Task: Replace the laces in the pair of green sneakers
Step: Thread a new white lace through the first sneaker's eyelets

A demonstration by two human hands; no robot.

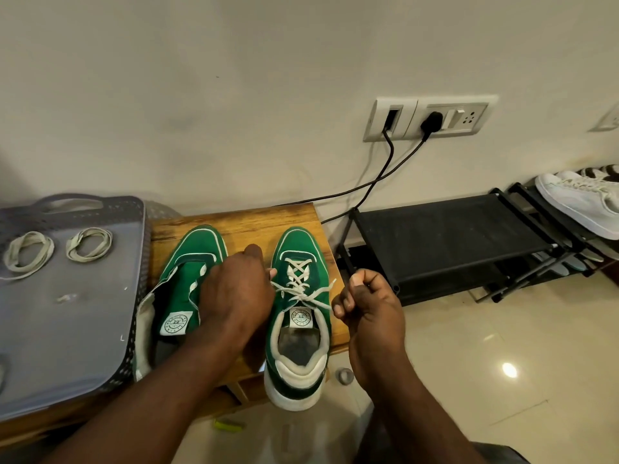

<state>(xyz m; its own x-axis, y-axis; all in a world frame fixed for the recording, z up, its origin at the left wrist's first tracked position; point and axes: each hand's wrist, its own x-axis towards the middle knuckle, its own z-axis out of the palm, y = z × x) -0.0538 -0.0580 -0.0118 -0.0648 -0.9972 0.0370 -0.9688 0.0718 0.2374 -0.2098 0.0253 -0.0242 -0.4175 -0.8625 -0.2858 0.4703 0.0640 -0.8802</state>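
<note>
Grey plastic tray (67, 329) sits well left of the fingers (254, 254), on a wooden bench (241, 226). Wall sockets (428, 117) up beyond them, w/ two black cords (385, 169) plugged in. Black shoe rack (452, 236) to their right; white sneaker (576, 202) on a rack further right. Small yellow-green bit (227, 425) on floor, nearer than them.

A single wide-angle view is taken from the person's head and is directed forward and steeply down at a wooden bench (241, 219) set against a wall (201, 95). The bench top is seen from close above, the upper half is filled by the wall, and the floor (502, 346) is taken in at the lower right.
</note>
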